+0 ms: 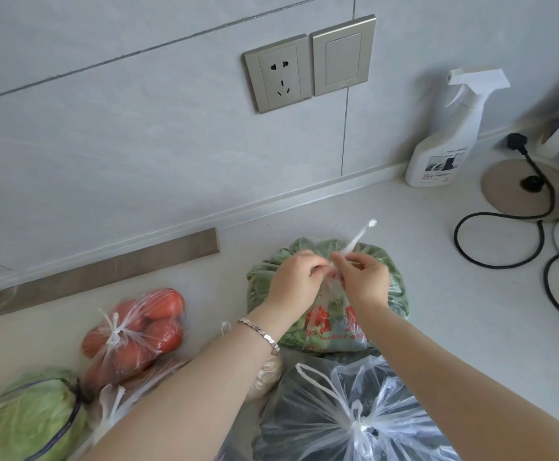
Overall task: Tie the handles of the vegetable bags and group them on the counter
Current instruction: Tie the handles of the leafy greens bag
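Observation:
A clear bag of leafy greens (394,287) with red print lies on the white counter (437,311). Above it, my left hand (294,277) and my right hand (361,277) pinch its twisted white handles (358,239), one strand sticking up to the right. A tied bag of tomatoes (141,331) lies to the left. A tied bag with dark contents (348,414) sits near the front. A green cabbage in a bag (28,417) is at the bottom left. A pale bag (268,374) peeks out under my left forearm.
A spray bottle (447,138) stands against the tiled wall at the back right. A round kettle base (517,191) with a black cord (497,241) lies on the right. A knife (105,271) rests along the wall's base at left. A socket (279,73) is on the wall.

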Tool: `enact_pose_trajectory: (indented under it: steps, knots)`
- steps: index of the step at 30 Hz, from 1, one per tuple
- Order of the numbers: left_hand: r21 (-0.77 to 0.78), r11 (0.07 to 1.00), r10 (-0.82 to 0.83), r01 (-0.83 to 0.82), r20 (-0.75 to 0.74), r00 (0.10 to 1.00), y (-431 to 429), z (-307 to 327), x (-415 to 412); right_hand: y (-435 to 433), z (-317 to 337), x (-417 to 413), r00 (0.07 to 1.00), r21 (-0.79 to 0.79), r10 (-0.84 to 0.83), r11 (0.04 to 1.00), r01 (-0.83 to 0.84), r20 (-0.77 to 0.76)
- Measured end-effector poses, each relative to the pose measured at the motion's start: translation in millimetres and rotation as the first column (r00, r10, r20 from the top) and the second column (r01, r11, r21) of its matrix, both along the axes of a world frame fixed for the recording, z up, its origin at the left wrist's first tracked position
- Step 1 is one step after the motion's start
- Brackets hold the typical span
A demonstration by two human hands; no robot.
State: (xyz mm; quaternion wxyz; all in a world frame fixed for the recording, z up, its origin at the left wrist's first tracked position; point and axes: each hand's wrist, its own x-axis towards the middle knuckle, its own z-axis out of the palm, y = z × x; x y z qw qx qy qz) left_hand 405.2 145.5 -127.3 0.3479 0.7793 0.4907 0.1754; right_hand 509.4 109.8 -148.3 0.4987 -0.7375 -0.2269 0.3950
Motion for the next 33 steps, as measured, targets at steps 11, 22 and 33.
enact_pose_trajectory:
  steps: [11,22,33]
  knots:
    - [-0.422,0.896,0.143,-0.139,-0.024,0.989,15.3,13.9,-0.9,-15.3,-1.1,10.6,0.614,-0.014,0.467,0.803,-0.596,0.636]
    - [-0.306,0.951,0.038,-0.050,-0.046,0.998,9.0,13.4,-5.8,-0.7,10.7,11.8,0.553,-0.249,0.610,0.767,-0.591,0.567]
    - [0.041,0.997,0.060,-0.060,0.009,0.998,-14.2,-5.7,-7.6,0.8,28.8,17.2,0.891,-0.270,0.454,0.857,-0.439,-0.007]
